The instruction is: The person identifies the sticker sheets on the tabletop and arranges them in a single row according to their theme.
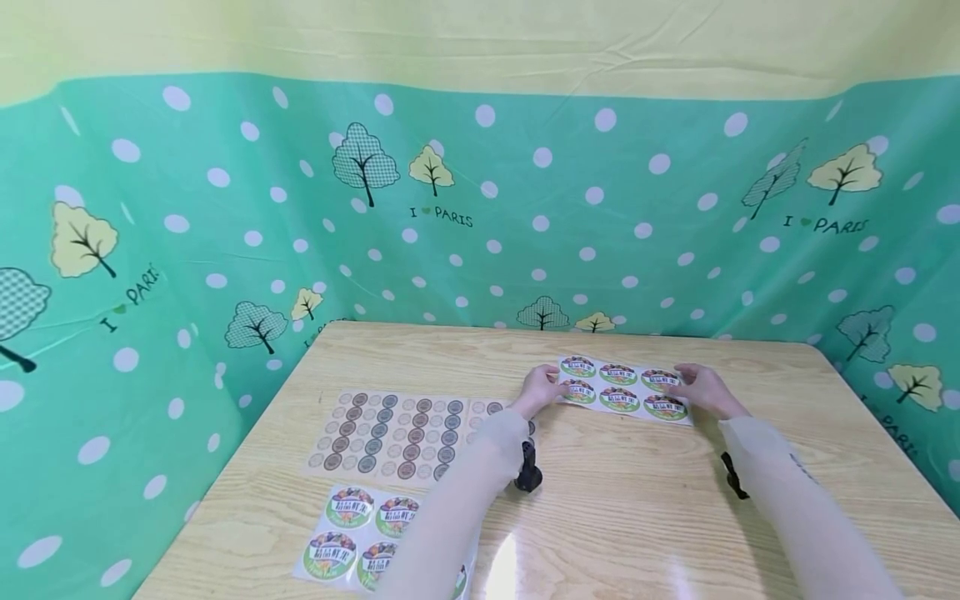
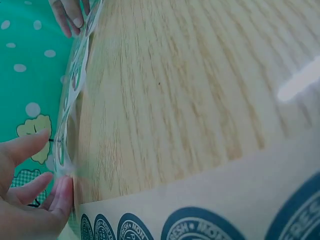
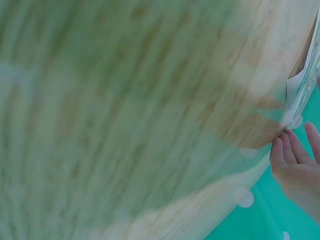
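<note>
A white sheet of round fruit stickers (image 1: 618, 388) lies near the back of the table. My left hand (image 1: 542, 390) is at its left end, and my right hand (image 1: 708, 390) is at its right end. In the left wrist view, the left hand (image 2: 37, 185) touches the sheet's edge with its fingertips, the upper digit held apart. The sheet (image 2: 75, 80) looks wavy there, partly raised off the wood. From the right wrist, the right hand (image 3: 300, 160) has its fingertips at a corner of the sheet (image 3: 302, 90), whose edge curls up.
Left on the wooden table (image 1: 615, 500) lies a beige sheet of small round labels (image 1: 397, 437), partly under the left forearm. A second fruit sticker sheet (image 1: 330, 557) sits at the front left, also partly hidden. A green dotted cloth (image 1: 540, 225) hangs behind the table and along its sides.
</note>
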{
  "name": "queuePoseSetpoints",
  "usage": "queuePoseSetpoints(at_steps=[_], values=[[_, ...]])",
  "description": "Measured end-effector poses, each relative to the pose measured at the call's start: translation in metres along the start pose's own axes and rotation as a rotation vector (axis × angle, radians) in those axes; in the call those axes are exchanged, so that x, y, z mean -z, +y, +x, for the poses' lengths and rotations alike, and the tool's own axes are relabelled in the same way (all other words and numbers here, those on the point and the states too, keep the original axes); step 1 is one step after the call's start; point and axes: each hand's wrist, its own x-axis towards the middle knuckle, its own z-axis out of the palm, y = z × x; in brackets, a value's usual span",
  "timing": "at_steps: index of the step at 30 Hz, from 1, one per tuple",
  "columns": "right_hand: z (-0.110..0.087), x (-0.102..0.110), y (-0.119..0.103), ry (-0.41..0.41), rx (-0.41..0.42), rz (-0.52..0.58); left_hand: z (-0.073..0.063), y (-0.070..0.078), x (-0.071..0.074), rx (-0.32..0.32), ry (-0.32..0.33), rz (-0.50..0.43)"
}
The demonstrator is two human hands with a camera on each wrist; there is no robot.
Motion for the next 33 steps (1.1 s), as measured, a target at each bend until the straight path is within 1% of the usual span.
queuePoseSetpoints(at_steps=[1, 2, 3, 4, 6, 7, 8, 10, 13, 15, 16, 17, 18, 20, 21, 23, 25, 26, 27, 29, 30, 32, 33], values=[[0.0, 0.0, 0.001, -0.001, 0.005, 0.0, 0.009, -0.01, -0.007, -0.008, 0.021, 0.02], [0.0, 0.0, 0.001, -0.001, 0.006, -0.002, 0.014, -0.014, -0.01, 0.012, 0.024, 0.024], [0.0, 0.0, 0.002, -0.002, 0.004, -0.004, 0.02, -0.02, -0.015, 0.0, 0.042, 0.04], [0.001, 0.0, 0.002, -0.001, 0.002, -0.005, 0.023, -0.022, -0.016, 0.02, 0.045, 0.052], [0.001, 0.0, 0.003, -0.002, -0.002, -0.005, 0.028, -0.028, -0.021, -0.012, 0.08, 0.089], [0.001, 0.0, 0.003, -0.004, -0.003, -0.007, 0.033, -0.034, -0.02, -0.034, 0.071, 0.067], [0.001, 0.0, 0.004, -0.005, -0.007, -0.008, 0.032, -0.032, -0.019, -0.018, 0.052, 0.061], [0.002, 0.0, 0.005, -0.002, -0.004, -0.006, 0.031, -0.032, -0.019, -0.043, 0.058, 0.082], [0.001, 0.0, 0.005, 0.002, 0.004, -0.001, 0.026, -0.026, -0.016, -0.011, 0.011, 0.063], [0.001, 0.001, 0.005, 0.005, 0.009, 0.006, 0.028, -0.028, -0.02, -0.037, 0.038, 0.081], [0.002, 0.001, 0.005, 0.006, 0.011, 0.011, 0.028, -0.029, -0.021, -0.042, 0.04, 0.073], [0.002, 0.001, 0.004, 0.004, 0.013, 0.012, 0.027, -0.028, -0.021, -0.033, 0.042, 0.074], [0.002, 0.001, 0.004, 0.004, 0.012, 0.014, 0.026, -0.028, -0.023, -0.062, 0.064, 0.082], [0.003, 0.001, 0.004, 0.003, 0.003, 0.016, 0.016, -0.018, -0.018, -0.069, 0.078, 0.095], [0.003, 0.001, 0.004, 0.001, 0.001, 0.014, 0.006, -0.006, -0.012, -0.045, 0.064, 0.08], [0.004, 0.001, 0.004, 0.0, -0.008, 0.013, -0.02, 0.023, 0.003, -0.007, 0.046, 0.076], [0.004, 0.001, 0.004, 0.0, -0.004, 0.012, -0.056, 0.061, 0.024, 0.032, 0.026, 0.066], [0.005, 0.001, 0.005, 0.001, 0.0, 0.012, -0.064, 0.07, 0.027, 0.037, 0.037, 0.074], [0.005, 0.0, 0.005, 0.002, 0.003, 0.013, -0.07, 0.075, 0.031, 0.036, 0.042, 0.07], [0.005, 0.0, 0.005, 0.005, 0.007, 0.016, -0.074, 0.077, 0.031, 0.017, 0.065, 0.087], [0.005, 0.0, 0.005, 0.006, 0.008, 0.02, -0.074, 0.077, 0.031, 0.013, 0.069, 0.09], [0.006, -0.001, 0.005, 0.007, 0.006, 0.025, -0.062, 0.064, 0.024, 0.005, 0.08, 0.114], [0.006, -0.001, 0.005, 0.006, 0.007, 0.026, -0.062, 0.064, 0.024, 0.0, 0.08, 0.119]])
